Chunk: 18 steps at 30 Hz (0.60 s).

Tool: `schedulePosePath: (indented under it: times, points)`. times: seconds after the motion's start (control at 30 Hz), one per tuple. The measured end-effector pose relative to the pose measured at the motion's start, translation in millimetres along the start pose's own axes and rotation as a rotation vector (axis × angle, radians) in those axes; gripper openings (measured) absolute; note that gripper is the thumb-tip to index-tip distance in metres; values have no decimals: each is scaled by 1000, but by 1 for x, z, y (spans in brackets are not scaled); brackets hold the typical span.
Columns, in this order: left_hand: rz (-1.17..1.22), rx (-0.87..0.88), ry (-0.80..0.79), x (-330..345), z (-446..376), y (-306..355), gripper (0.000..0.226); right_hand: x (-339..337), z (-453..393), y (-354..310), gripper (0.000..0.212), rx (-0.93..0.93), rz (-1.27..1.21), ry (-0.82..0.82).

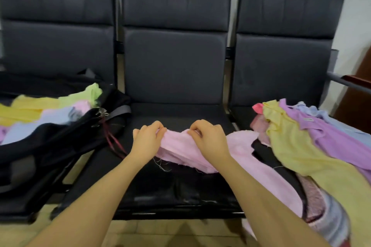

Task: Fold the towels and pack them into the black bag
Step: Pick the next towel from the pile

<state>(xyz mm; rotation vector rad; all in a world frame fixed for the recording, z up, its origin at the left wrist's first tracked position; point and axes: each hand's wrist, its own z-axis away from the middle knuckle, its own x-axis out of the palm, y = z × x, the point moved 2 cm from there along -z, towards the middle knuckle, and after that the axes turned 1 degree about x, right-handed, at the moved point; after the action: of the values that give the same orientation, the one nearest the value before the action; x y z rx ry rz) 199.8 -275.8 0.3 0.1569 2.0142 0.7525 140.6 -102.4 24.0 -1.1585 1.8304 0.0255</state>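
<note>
Hands are pinching the pink towel [200, 152] at frame centre: left hand [147, 140] and right hand [208, 138] gripping its upper edge, its length trailing lower right; black bag [60, 138] is lying left, nearer the left hand.

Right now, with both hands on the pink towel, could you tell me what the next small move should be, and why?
Probably draw the hands apart to pull the edge straight. The left hand and right hand pinch the pink towel close together, so the edge between them sags and the rest lies crumpled on the middle seat. It looks not yet folded or ready for the black bag.
</note>
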Motion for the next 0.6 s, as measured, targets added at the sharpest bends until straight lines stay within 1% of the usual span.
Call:
schedulePosePath:
  times: [0.1, 0.17, 0.23, 0.3, 0.33, 0.4, 0.47, 0.5, 0.53, 0.6]
  points:
    - [-135, 2, 54, -9, -2, -28, 20, 25, -1, -14, 15, 52, -95, -45]
    - [-269, 4, 64, -13, 0, -38, 23, 37, -1, -19, 14, 90, -133, -107]
    - [-415, 16, 15, -11, 5, -44, 26, 46, 0, -17, 15, 107, -80, -203]
    - [-403, 90, -65, -7, 12, -41, 26, 47, 2, -8, 17, 151, -32, -273]
    - [-363, 146, -128, -6, 16, -36, 25, 46, 4, -2, 19, 178, -6, -300]
    - [-345, 289, -319, -4, 25, -24, 25, 41, 11, 13, 22, 214, 105, -383]
    - [-359, 417, -500, 3, 38, -14, 30, 35, 20, 29, 28, 194, 219, -470]
    - [-341, 424, -585, 7, 44, -12, 34, 32, 25, 35, 31, 171, 264, -522]
    - [-323, 393, -673, 11, 49, -11, 39, 30, 30, 40, 35, 155, 304, -585]
    - [-306, 291, -814, 16, 56, -14, 48, 28, 42, 50, 44, 159, 339, -716]
